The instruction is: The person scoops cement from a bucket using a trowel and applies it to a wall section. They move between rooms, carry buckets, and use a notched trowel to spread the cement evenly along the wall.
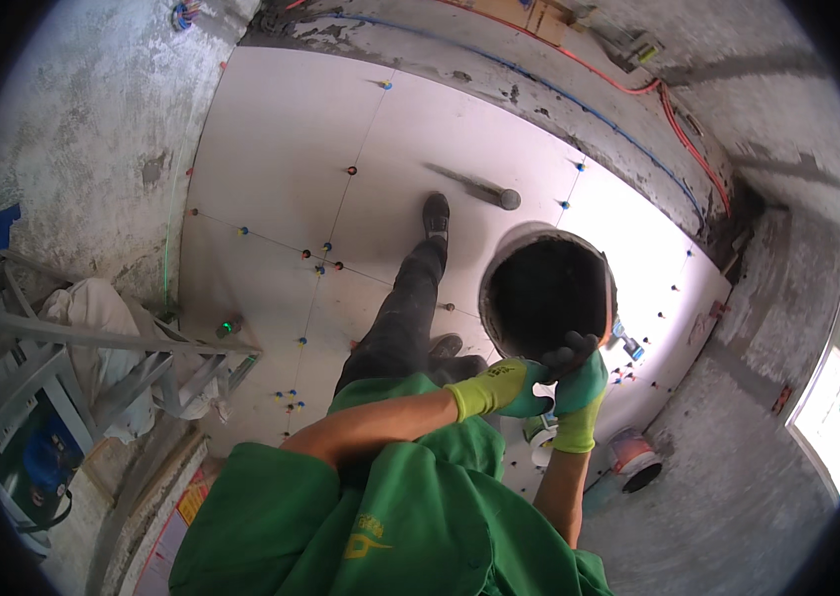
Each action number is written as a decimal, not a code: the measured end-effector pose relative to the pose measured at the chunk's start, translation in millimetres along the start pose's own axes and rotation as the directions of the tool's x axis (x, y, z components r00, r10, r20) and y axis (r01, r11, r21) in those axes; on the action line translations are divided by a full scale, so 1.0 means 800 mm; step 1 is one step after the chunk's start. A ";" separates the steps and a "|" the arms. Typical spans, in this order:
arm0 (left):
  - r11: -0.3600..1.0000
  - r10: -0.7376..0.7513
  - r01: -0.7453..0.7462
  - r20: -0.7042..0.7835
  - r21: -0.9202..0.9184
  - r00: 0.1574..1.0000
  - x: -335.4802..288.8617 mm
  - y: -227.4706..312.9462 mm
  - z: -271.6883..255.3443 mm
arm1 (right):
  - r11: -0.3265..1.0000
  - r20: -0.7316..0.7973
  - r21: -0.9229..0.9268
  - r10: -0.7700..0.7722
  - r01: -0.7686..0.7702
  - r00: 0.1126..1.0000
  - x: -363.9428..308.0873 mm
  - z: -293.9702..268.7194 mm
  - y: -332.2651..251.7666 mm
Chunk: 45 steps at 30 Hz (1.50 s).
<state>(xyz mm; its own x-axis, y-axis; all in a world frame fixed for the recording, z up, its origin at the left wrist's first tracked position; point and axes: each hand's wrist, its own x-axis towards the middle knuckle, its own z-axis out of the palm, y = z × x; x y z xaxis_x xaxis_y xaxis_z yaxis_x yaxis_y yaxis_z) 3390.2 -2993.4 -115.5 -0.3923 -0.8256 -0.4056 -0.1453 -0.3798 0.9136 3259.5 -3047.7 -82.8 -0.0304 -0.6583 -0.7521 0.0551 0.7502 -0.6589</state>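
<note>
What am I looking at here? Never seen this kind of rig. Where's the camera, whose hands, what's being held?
There's no machine here: a person works with their own two gloved hands. The single picture comes from a fisheye camera on their head, looking down, so straight edges bend and the corners go black. Picture left is their left.

The left hand and right hand meet at the near rim of a large dark bucket. Their exact grip isn't clear, nor whether the bucket is lifted.

Below are pale floor tiles with small coloured markers along the joints. A metal ladder stands on the left.
</note>
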 end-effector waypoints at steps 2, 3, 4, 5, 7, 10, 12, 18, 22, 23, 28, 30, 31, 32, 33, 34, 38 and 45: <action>0.989 -0.140 0.136 -0.062 -0.060 0.988 0.018 0.003 -0.030 | 0.974 0.027 -0.213 -0.072 0.076 0.997 0.017 0.047 -0.027; 0.979 -0.187 0.178 -0.099 -0.097 0.977 0.027 0.003 -0.045 | 0.943 0.055 -0.311 -0.110 0.121 0.992 0.028 0.070 -0.041; 0.947 -0.289 0.270 -0.095 -0.174 0.953 0.036 0.001 -0.060 | 0.933 0.105 -0.342 -0.077 0.109 0.991 0.042 0.092 -0.058; 0.968 -0.238 0.218 -0.191 -0.122 0.952 0.045 -0.003 -0.078 | 0.959 0.139 -0.284 0.034 0.007 0.990 0.058 0.116 -0.073; 0.964 -0.262 0.231 -0.348 -0.130 0.900 0.055 -0.014 -0.119 | 0.788 0.406 -0.508 -0.138 0.349 0.903 0.086 0.169 -0.092; 0.932 -0.291 0.079 -0.602 -0.353 0.744 0.052 -0.031 -0.204 | 0.839 0.580 -0.407 -0.067 0.360 0.812 0.130 0.244 -0.103; 0.797 -0.455 -0.025 -0.628 -0.603 0.631 0.046 -0.050 -0.290 | 0.763 0.610 -0.383 -0.214 0.521 0.762 0.158 0.253 -0.104; 0.625 -0.609 -0.280 -0.679 -0.729 0.409 0.039 -0.095 -0.461 | 0.499 0.128 -0.854 -0.069 0.146 0.989 0.192 -0.011 -0.091; 0.518 -0.676 -0.483 -0.684 -0.706 0.275 0.043 -0.152 -0.535 | -0.204 -0.166 -0.971 0.175 -0.129 0.971 0.066 -0.250 -0.096; 0.547 -0.693 -0.455 -0.685 -0.702 0.225 0.035 -0.169 -0.556 | 0.119 -0.481 -0.855 0.184 -0.506 0.857 0.028 -0.284 -0.099; 0.524 -0.755 -0.507 -0.649 -0.684 0.094 0.011 -0.255 -0.624 | 0.286 -0.814 -0.358 0.371 -0.889 0.447 -0.069 -0.308 -0.109; 0.522 -0.755 -0.519 -0.649 -0.677 0.087 0.001 -0.284 -0.640 | 0.340 -0.834 -0.276 0.380 -0.899 0.400 -0.078 -0.285 -0.121; 0.524 -0.754 -0.506 -0.650 -0.685 0.099 -0.004 -0.297 -0.644 | 0.359 -0.839 -0.258 0.376 -0.897 0.392 -0.079 -0.273 -0.129; 0.519 -0.773 -0.538 -0.634 -0.664 0.036 -0.016 -0.307 -0.650 | 0.317 -0.861 -0.225 0.378 -0.921 0.340 -0.082 -0.262 -0.139; 0.523 -0.763 -0.582 -0.646 -0.622 0.005 -0.028 -0.315 -0.651 | 0.286 -0.875 -0.208 0.372 -0.935 0.308 -0.080 -0.251 -0.146; 0.495 -0.780 -0.581 -0.625 -0.646 0.030 -0.031 -0.323 -0.656 | 0.253 -0.886 -0.194 0.369 -0.948 0.280 -0.078 -0.240 -0.152; 0.471 -0.722 -0.601 -0.674 -0.646 0.158 -0.051 -0.344 -0.655 | 0.262 -0.853 -0.263 0.386 -0.929 0.350 -0.062 -0.214 -0.165; 0.565 -0.782 0.267 -0.610 -0.781 -0.130 -0.141 -0.380 -0.642 | 0.295 -0.753 -0.268 0.530 -0.917 0.390 -0.002 -0.204 -0.100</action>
<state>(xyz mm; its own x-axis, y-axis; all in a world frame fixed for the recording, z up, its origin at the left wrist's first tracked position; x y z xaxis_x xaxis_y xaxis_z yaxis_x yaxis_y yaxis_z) 3945.2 -2999.1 -362.5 0.7185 0.1500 -0.6792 0.5225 -0.7609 0.3847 3092.2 -3096.4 -31.2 -0.7337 0.1871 -0.6532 -0.2230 0.8417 0.4917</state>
